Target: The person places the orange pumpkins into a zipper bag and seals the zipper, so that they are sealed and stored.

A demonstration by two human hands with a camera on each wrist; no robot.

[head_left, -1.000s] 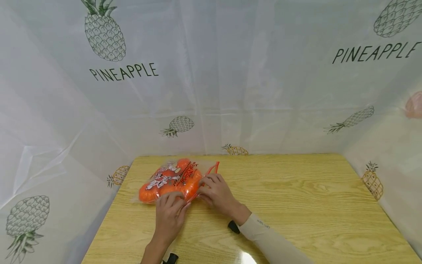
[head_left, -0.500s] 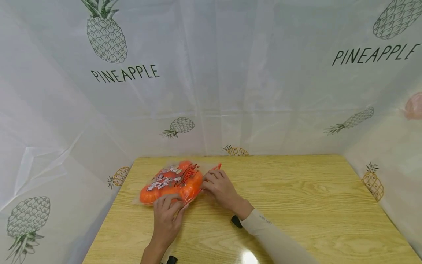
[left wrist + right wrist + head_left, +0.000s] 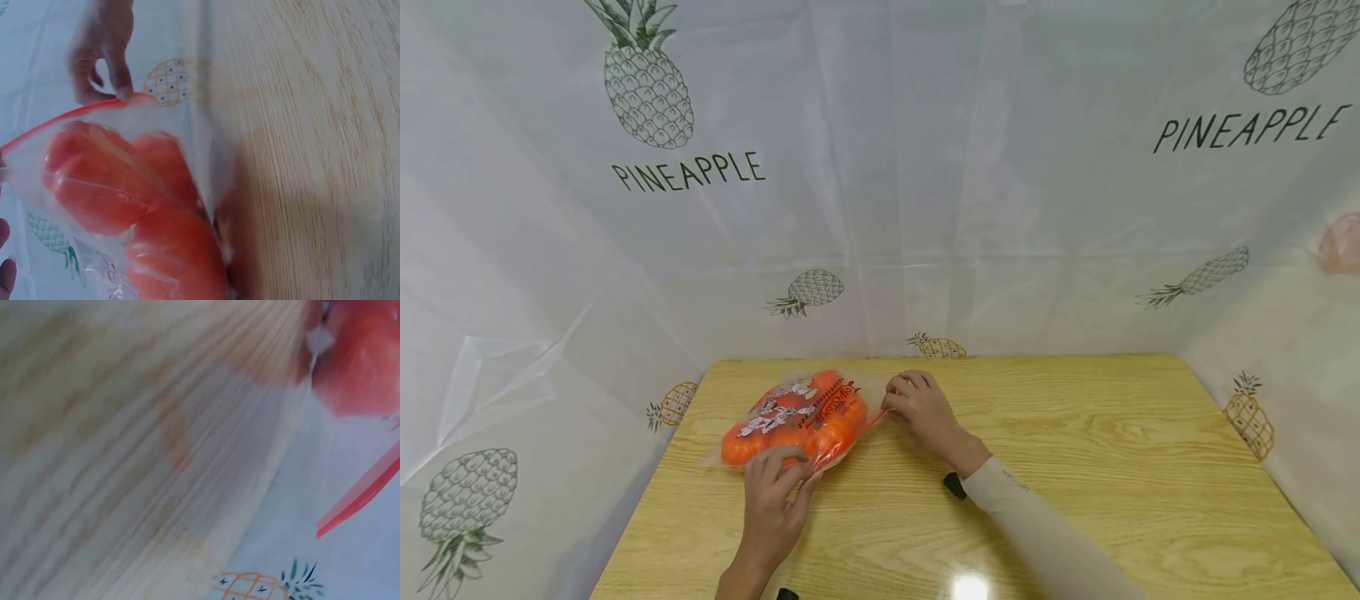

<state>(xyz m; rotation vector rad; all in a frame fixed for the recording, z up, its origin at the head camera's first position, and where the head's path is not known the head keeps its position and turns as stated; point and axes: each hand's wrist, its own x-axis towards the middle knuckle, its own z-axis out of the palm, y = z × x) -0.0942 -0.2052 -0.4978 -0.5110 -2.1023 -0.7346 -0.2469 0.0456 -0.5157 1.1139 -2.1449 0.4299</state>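
A clear zip bag (image 3: 786, 412) with cartoon figures and lettering printed on it lies at the left of the table. Inside are several rounded, shiny orange-red things (image 3: 175, 253). My left hand (image 3: 775, 504) pinches the near end of the bag's mouth between thumb and fingers; in the left wrist view only its fingertips (image 3: 6, 275) show, at the left edge. At the far end of the mouth, my right hand (image 3: 923, 412) pinches the red zip strip (image 3: 69, 115), which runs taut between both hands. The right wrist view shows a red strip end (image 3: 356, 497) but no hand.
The wood-grain table (image 3: 1075, 483) extends to the right of the bag. A white sheet (image 3: 1000, 208) printed with pineapples hangs behind it and along both sides. A small black piece (image 3: 955, 486) shows by the right wrist.
My right hand has slid along the bag's mouth, away and to the right, to its far end. My left hand keeps its pinch, drawn slightly back. The mouth edge is straighter.
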